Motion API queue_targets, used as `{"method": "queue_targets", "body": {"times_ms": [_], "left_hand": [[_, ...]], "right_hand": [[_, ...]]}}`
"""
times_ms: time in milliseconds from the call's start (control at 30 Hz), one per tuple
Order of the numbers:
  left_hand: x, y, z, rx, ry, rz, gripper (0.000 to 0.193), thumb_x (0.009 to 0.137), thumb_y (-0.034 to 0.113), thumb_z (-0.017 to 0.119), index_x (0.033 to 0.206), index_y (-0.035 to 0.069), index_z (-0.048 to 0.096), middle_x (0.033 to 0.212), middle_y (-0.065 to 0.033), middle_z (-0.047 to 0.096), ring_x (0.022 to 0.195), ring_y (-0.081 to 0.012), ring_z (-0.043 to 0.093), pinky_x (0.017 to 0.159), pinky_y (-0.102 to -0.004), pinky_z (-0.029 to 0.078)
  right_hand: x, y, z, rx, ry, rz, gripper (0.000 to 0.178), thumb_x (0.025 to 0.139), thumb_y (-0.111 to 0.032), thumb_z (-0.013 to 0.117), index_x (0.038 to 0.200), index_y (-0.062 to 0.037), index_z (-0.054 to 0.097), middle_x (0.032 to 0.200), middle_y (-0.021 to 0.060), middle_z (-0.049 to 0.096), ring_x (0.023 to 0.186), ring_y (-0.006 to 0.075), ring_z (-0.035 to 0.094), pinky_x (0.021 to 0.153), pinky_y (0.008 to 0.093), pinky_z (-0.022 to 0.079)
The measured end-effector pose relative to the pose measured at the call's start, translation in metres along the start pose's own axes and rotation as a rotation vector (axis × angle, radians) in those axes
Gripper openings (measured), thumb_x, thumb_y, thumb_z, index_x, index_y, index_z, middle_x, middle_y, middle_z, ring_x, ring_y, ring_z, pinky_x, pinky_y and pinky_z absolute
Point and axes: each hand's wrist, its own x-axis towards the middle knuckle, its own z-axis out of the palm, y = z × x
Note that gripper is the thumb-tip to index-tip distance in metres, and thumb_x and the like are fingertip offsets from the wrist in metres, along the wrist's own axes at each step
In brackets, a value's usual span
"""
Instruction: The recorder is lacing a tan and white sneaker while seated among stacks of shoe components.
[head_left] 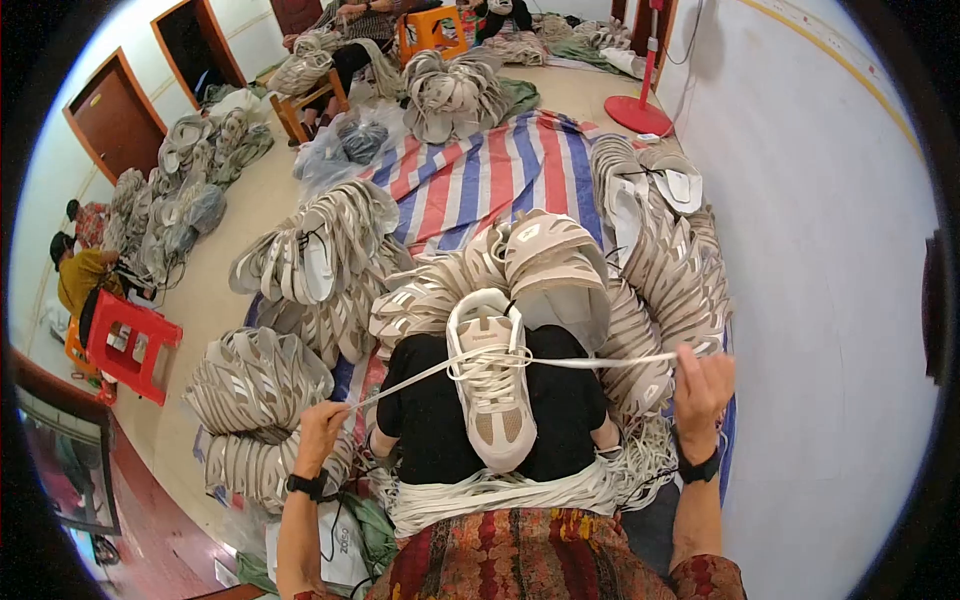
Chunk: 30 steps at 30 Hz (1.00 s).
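Observation:
A beige and white sneaker upper [492, 400] lies across my knees, toe toward me, with laces threaded through its eyelets. From its top, one end of the cream shoelace [600, 362] runs taut to my right hand [704, 388], whose fingers are closed on it. The other end stretches down-left into the closed fingers of my left hand [320, 430]. Both hands are spread wide to either side of the shoe, at about knee height. A bundle of loose cream laces [500, 497] lies over my lap behind the toe.
Stacked shoe uppers [255, 385] stand at left, with more stacks [665, 270] at right and just beyond my knees. A striped tarp [490, 170] covers the floor. A red stool [133, 340] and seated people are farther left; a red round stand base [637, 115] is near the right wall.

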Motion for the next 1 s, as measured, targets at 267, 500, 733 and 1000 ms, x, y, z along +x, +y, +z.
{"method": "queue_targets", "body": {"times_ms": [267,500,733,1000], "left_hand": [[0.007,-0.051,0.033,0.166,0.395,-0.009,0.01,0.077,0.006,0.059,0.085,0.003,0.064,0.068,-0.013,0.057,0.061,-0.0259,0.055,0.057,-0.0331,0.042],[0.093,0.035,0.038,-0.395,0.309,-0.195,0.017,0.085,0.008,0.052,0.094,-0.005,0.06,0.075,-0.0081,0.062,0.067,-0.0132,0.058,0.062,-0.0246,0.045],[0.126,0.132,0.066,-0.928,-0.095,-0.224,0.018,0.085,0.005,0.054,0.099,-0.006,0.056,0.08,-0.0106,0.063,0.069,-0.0136,0.062,0.059,-0.0242,0.052],[0.137,0.17,0.113,-0.716,-0.302,-0.162,0.014,0.087,0.007,0.052,0.093,-0.004,0.059,0.077,-0.0062,0.062,0.07,-0.0113,0.061,0.057,-0.0225,0.051]], "right_hand": [[-0.006,-0.06,0.085,0.61,-0.132,-0.172,0.021,0.075,-0.004,0.059,0.096,-0.0025,0.058,0.075,0.0085,0.057,0.071,0.025,0.056,0.064,0.0348,0.043],[0.006,-0.085,0.129,1.361,-0.704,0.67,0.016,0.079,-0.006,0.052,0.089,0.004,0.059,0.071,0.0072,0.063,0.058,0.0108,0.058,0.055,0.0261,0.046],[0.008,-0.09,0.142,1.145,-0.595,0.437,0.016,0.079,-0.013,0.055,0.084,0.0004,0.063,0.07,0.0115,0.062,0.06,0.0189,0.059,0.058,0.0296,0.046],[0.02,-0.097,0.141,0.763,-0.514,0.099,0.014,0.077,-0.013,0.052,0.077,-0.0006,0.058,0.074,0.017,0.061,0.072,0.0351,0.059,0.06,0.0424,0.045]]}}
